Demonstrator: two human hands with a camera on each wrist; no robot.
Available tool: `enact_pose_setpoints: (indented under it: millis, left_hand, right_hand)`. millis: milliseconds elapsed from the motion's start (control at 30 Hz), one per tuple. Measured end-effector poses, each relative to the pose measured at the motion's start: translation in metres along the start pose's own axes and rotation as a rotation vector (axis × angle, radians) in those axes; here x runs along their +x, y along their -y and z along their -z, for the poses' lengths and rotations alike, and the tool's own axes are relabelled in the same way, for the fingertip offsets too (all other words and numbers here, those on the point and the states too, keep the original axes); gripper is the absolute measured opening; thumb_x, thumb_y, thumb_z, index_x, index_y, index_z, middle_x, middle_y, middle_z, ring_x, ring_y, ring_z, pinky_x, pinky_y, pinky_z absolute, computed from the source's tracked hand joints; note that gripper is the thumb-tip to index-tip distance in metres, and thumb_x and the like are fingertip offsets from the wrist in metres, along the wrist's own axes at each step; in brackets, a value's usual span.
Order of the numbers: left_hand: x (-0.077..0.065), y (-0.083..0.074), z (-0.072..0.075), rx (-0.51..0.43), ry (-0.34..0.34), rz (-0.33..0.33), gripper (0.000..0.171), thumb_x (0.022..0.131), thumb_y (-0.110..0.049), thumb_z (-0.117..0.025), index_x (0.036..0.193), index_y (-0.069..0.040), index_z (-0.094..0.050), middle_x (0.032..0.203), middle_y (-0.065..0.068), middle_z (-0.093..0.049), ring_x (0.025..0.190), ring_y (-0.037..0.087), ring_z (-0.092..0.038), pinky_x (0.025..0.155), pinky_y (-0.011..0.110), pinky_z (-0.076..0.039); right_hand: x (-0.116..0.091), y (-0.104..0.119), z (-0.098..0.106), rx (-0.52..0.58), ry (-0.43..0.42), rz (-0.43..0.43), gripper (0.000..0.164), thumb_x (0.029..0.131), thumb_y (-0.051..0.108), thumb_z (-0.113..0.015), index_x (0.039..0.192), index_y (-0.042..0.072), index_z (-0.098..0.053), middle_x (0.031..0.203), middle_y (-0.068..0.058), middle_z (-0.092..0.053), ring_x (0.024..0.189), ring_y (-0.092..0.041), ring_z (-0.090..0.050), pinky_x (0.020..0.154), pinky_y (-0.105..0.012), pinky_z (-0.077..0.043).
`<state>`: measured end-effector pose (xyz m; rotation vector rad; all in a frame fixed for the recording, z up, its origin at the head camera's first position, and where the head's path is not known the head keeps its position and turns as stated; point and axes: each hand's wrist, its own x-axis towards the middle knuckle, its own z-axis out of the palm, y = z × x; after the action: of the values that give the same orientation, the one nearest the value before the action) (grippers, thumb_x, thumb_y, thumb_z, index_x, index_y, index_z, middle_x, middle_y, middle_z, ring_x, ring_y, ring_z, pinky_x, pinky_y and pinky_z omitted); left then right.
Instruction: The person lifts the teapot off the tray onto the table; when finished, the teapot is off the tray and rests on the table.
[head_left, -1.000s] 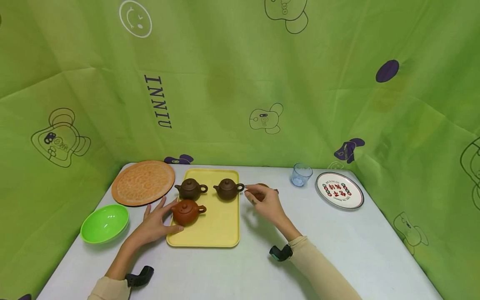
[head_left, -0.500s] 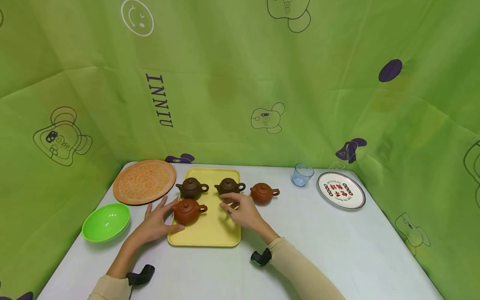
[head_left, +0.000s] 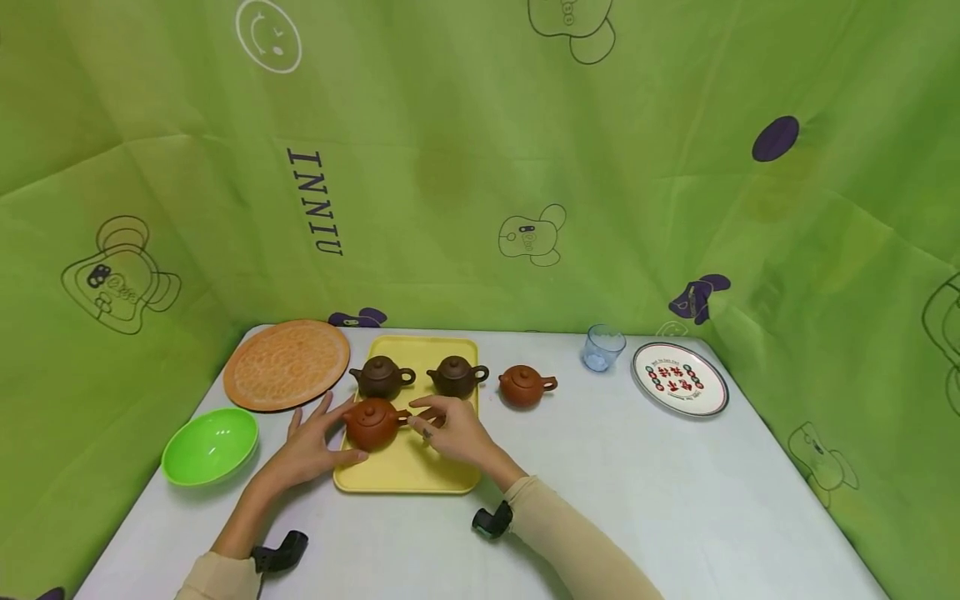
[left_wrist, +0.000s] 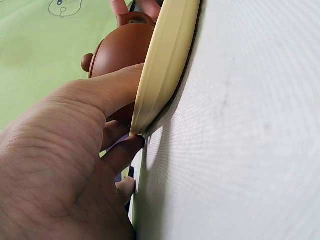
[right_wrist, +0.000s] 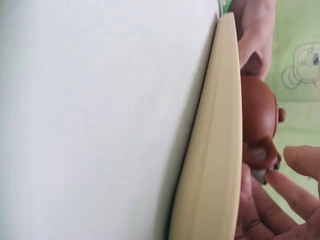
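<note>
One red-brown clay teapot (head_left: 371, 427), left edge of yellow rectangular tray (head_left: 405, 473): left hand (head_left: 306, 452) cups it; parted right hand (head_left: 459, 432) adjoins rightward handle (right_wrist: 270, 147), contact unclear.

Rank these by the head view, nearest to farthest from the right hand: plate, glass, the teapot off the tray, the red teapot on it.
1. Red teapot on the tray: just left of the right hand, handle at its fingertips.
2. Off-tray teapot: beyond the hand, to its right.
3. Glass: farther back and right.
4. Plate: farthest right.
</note>
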<state>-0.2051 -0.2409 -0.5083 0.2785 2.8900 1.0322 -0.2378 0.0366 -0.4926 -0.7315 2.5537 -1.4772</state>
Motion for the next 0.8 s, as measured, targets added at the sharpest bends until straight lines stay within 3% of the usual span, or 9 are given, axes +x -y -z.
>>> enact_pose_setpoints:
  millis: [233,800]
  left_hand:
    - [-0.001,0.0,0.0,0.001,-0.001,-0.001,0.099,0.079,-0.045,-0.091,0.158,-0.005,-0.047,0.164,0.036,-0.036,0.159,0.06,-0.013,0.123,0.082,0.007]
    - [0.001,0.002,0.0,-0.004,0.014,0.02,0.101,0.079,-0.047,-0.091,0.16,-0.006,-0.045,0.167,0.038,-0.027,0.159,0.061,-0.012,0.124,0.081,0.008]
  right_hand:
    - [0.002,0.003,-0.009,0.033,0.028,-0.013,0.031,0.103,0.024,-0.071,0.13,0.009,-0.075,0.112,-0.009,-0.082,0.073,-0.01,-0.076,0.056,-0.017,-0.053]
    - [0.01,-0.002,-0.02,0.026,-0.018,-0.013,0.024,0.106,0.026,-0.067,0.12,0.011,-0.079,0.093,-0.008,-0.083,0.059,-0.004,-0.068,0.052,-0.016,-0.049]
